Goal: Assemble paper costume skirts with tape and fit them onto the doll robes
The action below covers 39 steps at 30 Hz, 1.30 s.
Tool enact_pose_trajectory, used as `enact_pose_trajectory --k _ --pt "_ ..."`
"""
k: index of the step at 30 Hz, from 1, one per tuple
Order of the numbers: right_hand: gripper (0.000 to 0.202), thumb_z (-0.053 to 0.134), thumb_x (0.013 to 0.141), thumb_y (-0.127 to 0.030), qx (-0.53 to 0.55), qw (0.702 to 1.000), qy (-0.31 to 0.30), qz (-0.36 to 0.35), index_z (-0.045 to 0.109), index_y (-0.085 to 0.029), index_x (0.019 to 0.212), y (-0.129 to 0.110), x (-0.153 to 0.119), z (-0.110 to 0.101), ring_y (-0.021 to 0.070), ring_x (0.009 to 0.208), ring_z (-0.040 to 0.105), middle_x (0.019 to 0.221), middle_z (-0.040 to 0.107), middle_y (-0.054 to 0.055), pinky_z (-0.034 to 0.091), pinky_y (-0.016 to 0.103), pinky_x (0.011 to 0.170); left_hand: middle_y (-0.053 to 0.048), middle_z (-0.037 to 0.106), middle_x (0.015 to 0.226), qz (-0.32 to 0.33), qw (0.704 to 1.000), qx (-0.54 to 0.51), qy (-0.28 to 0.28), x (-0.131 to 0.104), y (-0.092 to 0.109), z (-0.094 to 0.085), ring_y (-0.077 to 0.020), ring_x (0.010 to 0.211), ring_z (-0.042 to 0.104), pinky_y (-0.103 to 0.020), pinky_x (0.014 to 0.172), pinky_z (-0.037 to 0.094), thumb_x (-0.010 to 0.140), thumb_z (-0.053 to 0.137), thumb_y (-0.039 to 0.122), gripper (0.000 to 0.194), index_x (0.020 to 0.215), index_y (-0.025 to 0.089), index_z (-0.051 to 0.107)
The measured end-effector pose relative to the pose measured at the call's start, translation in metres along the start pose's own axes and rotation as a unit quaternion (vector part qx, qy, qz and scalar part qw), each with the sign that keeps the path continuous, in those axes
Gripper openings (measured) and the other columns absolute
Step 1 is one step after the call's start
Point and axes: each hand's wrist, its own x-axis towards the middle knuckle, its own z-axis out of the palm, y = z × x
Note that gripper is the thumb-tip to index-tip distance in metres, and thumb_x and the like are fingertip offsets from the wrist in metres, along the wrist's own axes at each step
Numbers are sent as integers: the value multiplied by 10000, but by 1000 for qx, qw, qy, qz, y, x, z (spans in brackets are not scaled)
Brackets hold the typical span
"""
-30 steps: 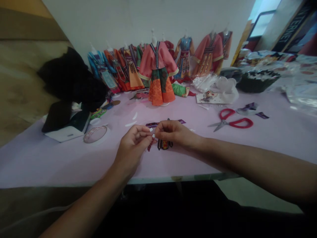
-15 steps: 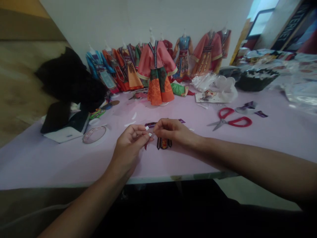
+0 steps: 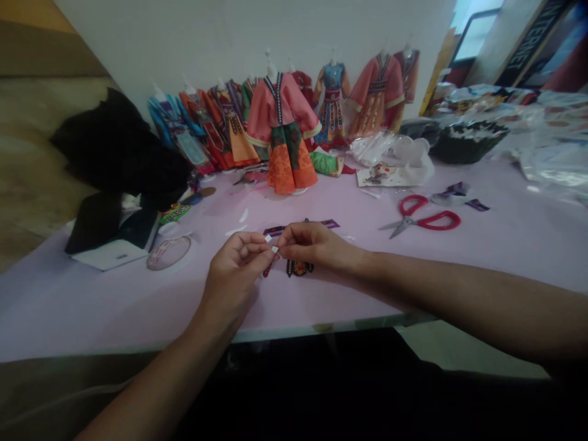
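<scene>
My left hand [image 3: 236,260] is closed in a pinch, with two small white squares [image 3: 274,249] at its fingertips; they look like bits of tape or paper. Fingers pinched, my right hand [image 3: 310,244] meets the left fingertips beside the squares; whatever it grips is hidden. Beneath the right hand lies a dark-edged trim piece [image 3: 300,268] with a patterned red and gold middle, partly covered. A purple patterned ribbon [image 3: 329,224] runs along the table behind both hands. Just below the fingertips shows a narrow dark red strip [image 3: 267,270].
Red-handled scissors [image 3: 420,219] lie spread at right, near ribbon scraps [image 3: 478,205]. A roll of tape [image 3: 169,252] and an open white box [image 3: 113,254] sit left. Several small dressed forms stand behind, a pink-topped costume [image 3: 287,131] foremost. Plastic bags and a dark basket [image 3: 471,144] fill the back right.
The whole view has shifted slightly, so things appear a little further left. My right fingertips have come closer to the white squares in my left hand.
</scene>
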Motion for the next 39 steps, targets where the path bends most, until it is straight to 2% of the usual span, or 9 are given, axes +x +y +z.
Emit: enact_pose_trajectory --k 7,12,17,24,32,39 --pt "112 703 812 -207 -9 1000 5 -23 605 -158 794 3 3 0 89 612 475 666 548 -44 351 250 583 44 643 739 28 999 37 -14 0 -5 -2 -90 649 579 -214 621 434 688 791 212 277 904 184 620" --pt "87 676 823 -151 -19 1000 1 -23 600 -152 780 -1 1 0 79 594 478 653 551 -45 367 246 572 45 631 705 20 999 26 -24 1 -6 -3 -88 636 568 -214 620 426 714 745 206 225 902 180 624" --pt "88 662 842 -164 -40 999 -19 -11 587 -159 796 -2 -1 1 80 572 504 655 569 -41 388 237 540 44 629 694 29 999 27 -29 0 -7 -2 -91 641 584 -218 625 441 745 761 253 225 897 180 612" --pt "86 667 834 -154 -43 998 -35 -15 590 -155 797 0 -2 2 80 566 491 658 574 -36 384 235 534 43 629 730 60 996 58 -34 0 -8 -3 -88 660 592 -211 626 466 766 757 239 199 906 179 629" --pt "68 669 810 -158 -24 1000 3 -10 605 -152 792 -6 -2 2 84 599 523 669 586 -37 405 236 576 39 650 735 51 998 29 -39 0 -6 -2 -91 663 604 -222 645 471 767 745 245 208 919 175 621" --pt "38 655 814 -167 -8 1000 6 -25 622 -149 811 -6 -4 3 86 636 562 706 630 -22 427 230 607 35 658 748 63 996 47 -50 0 -8 -4 -105 665 615 -242 648 483 756 749 216 227 930 181 608"
